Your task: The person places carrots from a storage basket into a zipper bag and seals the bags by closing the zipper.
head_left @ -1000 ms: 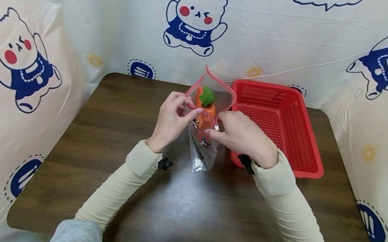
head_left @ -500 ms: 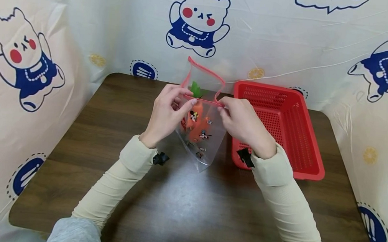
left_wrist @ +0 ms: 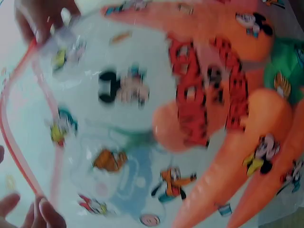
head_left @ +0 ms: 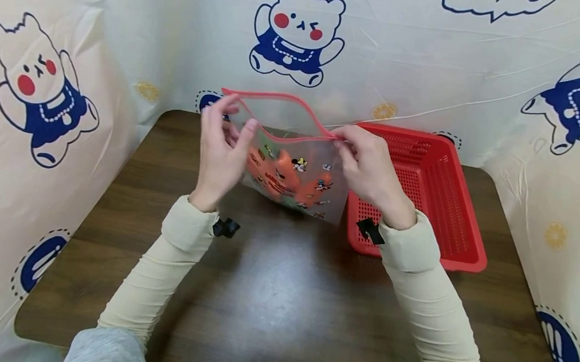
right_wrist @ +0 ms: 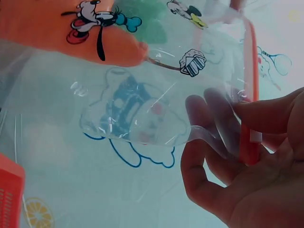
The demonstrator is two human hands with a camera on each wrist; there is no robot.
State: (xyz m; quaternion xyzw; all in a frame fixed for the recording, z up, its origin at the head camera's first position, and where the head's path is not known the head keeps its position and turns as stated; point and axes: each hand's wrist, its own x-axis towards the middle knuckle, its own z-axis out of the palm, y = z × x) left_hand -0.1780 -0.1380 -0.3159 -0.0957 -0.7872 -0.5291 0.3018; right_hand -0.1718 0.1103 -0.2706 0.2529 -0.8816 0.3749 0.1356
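Note:
A clear zip bag (head_left: 270,173) with a red zip rim and cartoon prints is held upright above the table. Inside show several orange carrots (left_wrist: 251,152) with green tops, partly hidden by the printing. My right hand (head_left: 372,159) pinches the bag's right corner by the white slider (right_wrist: 255,137). My left hand (head_left: 222,155) is at the left corner, its curled fingertips on the rim and the thumb somewhat apart. Between the hands the bag's mouth gapes.
A red perforated basket (head_left: 465,219) stands at the right on the brown wooden table (head_left: 258,310). Behind the table hangs a pale curtain (head_left: 409,59) printed with bears.
My left hand moves left and the bag swings from narrow to broadside, its mouth stretched between both hands. The right hand keeps hold of its corner and shifts slightly up.

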